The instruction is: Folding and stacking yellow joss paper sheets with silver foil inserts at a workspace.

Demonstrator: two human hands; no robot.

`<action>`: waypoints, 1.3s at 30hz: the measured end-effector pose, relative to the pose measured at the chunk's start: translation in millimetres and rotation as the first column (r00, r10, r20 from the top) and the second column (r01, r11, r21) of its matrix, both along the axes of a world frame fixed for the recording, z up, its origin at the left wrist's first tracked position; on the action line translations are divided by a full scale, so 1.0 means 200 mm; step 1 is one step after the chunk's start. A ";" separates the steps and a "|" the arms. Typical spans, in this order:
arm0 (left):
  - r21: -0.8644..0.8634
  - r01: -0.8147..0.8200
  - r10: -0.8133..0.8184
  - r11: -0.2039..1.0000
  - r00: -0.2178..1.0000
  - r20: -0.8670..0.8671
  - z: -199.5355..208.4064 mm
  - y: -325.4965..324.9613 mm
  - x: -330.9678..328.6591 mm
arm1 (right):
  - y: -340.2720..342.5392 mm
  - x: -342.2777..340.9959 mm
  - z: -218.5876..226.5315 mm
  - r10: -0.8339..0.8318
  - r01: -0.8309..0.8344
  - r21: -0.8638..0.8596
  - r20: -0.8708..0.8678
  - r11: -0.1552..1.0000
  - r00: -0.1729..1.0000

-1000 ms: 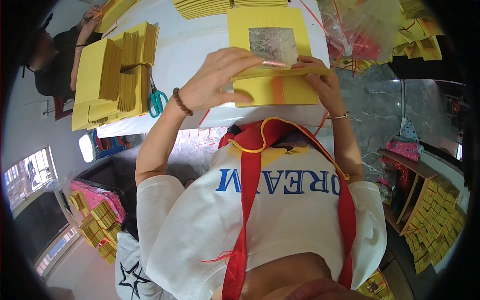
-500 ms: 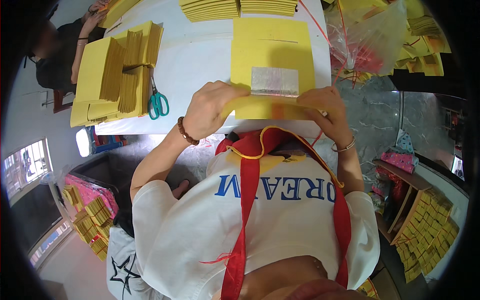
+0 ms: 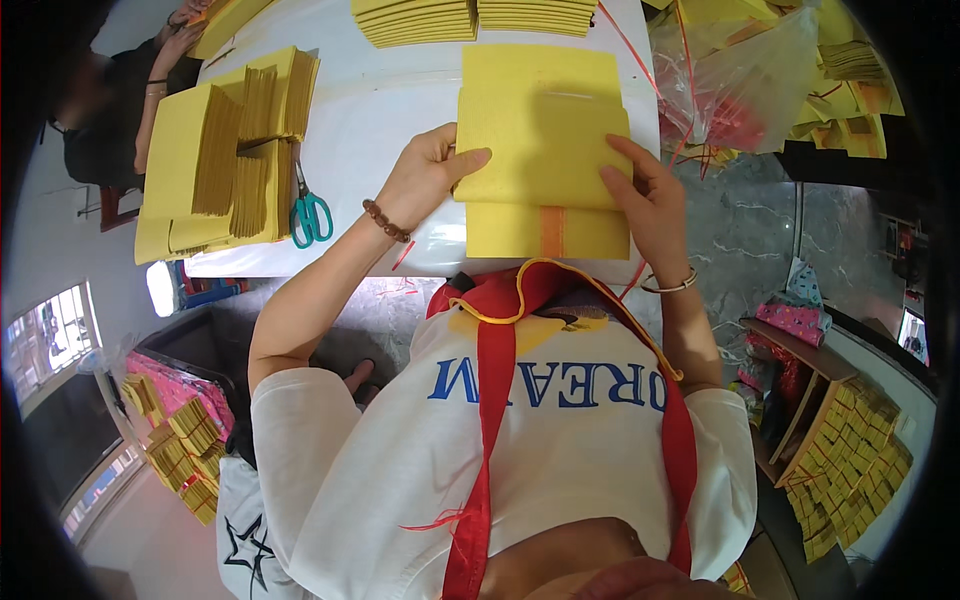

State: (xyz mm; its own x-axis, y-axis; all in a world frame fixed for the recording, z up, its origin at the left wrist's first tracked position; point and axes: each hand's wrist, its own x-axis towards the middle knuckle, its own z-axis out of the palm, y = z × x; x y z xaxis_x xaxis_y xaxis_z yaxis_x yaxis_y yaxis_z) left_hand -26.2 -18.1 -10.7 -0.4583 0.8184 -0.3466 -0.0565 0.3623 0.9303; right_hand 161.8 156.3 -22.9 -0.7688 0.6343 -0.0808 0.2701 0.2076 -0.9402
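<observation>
A folded yellow paper sheet [image 3: 540, 150] lies in front of me at the table's near edge. Its upper flap covers most of a lower yellow part [image 3: 500, 232], which carries an orange strip [image 3: 553, 232]. My left hand [image 3: 432, 170] is closed at the left edge, thumb on top, the other fingers partly hidden behind the edge. At the right edge, my right hand [image 3: 652, 195] rests with thumb and forefinger apart on the paper; its other fingers are partly hidden. The silvery foil rectangle seen earlier is out of sight.
Teal-handled scissors [image 3: 311, 215] lie left, beside stacked yellow paper bundles [image 3: 185, 150]. More yellow stacks [image 3: 415, 20] stand at the far side. A clear plastic bag [image 3: 745, 85] hangs off the right. Another person [image 3: 110, 120] works at far left.
The yellow flap, raised and curled near me before, now lies flat over the silvery foil. Both hands have moved slightly away from me, and the right fingers have spread on the paper.
</observation>
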 end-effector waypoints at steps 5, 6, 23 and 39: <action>0.019 -0.095 0.094 0.995 0.994 0.063 -0.05 0.01 0.01 | -0.02 -0.01 -0.04 -0.079 0.074 -0.058 -0.082 0.996 0.994; 0.017 -0.092 0.091 0.996 0.994 0.064 -0.05 0.01 0.01 | -0.02 -0.02 -0.04 -0.081 0.077 -0.060 -0.081 0.995 0.993; 0.169 -0.229 0.274 0.959 0.904 -0.329 0.00 0.00 -0.03 | -0.03 -0.06 -0.05 -0.204 0.207 0.045 -0.065 0.977 0.977; -0.078 0.275 -0.154 0.958 0.266 -0.952 -0.04 0.21 0.18 | -0.02 -0.04 0.00 -0.134 0.136 -0.051 0.049 0.989 0.990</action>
State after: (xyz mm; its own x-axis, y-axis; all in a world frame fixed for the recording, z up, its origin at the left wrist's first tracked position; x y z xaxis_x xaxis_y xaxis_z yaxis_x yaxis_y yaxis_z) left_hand 10.4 24.5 -18.8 -0.2171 0.9382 0.2694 0.9443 0.1319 0.3016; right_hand 154.6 152.3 -22.0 -0.6713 0.7257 -0.1508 0.3350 0.1156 -0.9351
